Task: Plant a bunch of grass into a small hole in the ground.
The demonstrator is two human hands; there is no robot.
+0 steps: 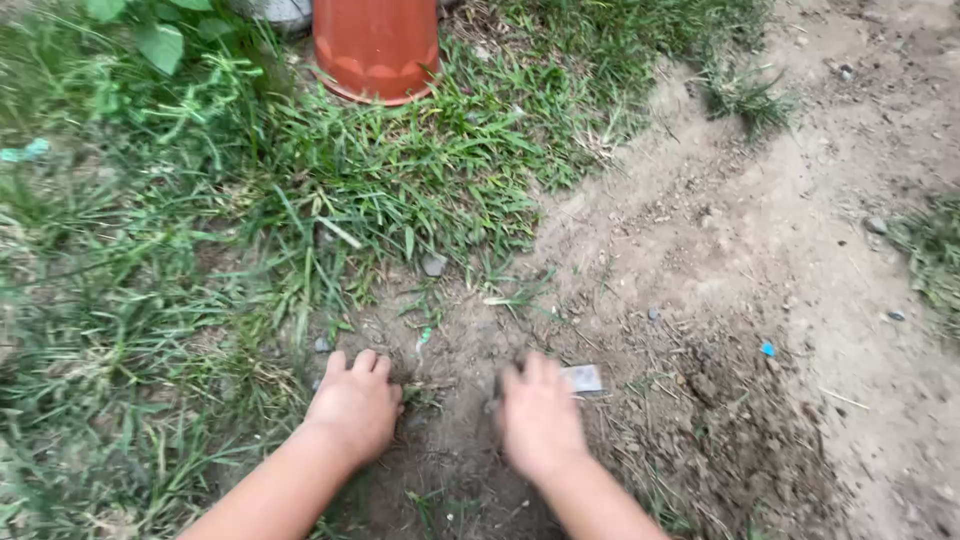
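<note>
My left hand (355, 405) lies knuckles up on the dark loose soil (455, 440) at the grass edge, fingers curled down into the ground. My right hand (538, 415) is a little to the right, also knuckles up, fingers bent into the soil. A small pale flat scrap (583, 378) lies beside the right hand's fingers, touching or just past them. Whether either hand grips anything under its fingers is hidden.
An orange plastic plant pot (376, 48) stands on the grass at the top. Thick grass (150, 280) covers the left side. Bare dry dirt (760, 230) spreads to the right, with a small grey stone (434, 264) and a blue fragment (767, 349).
</note>
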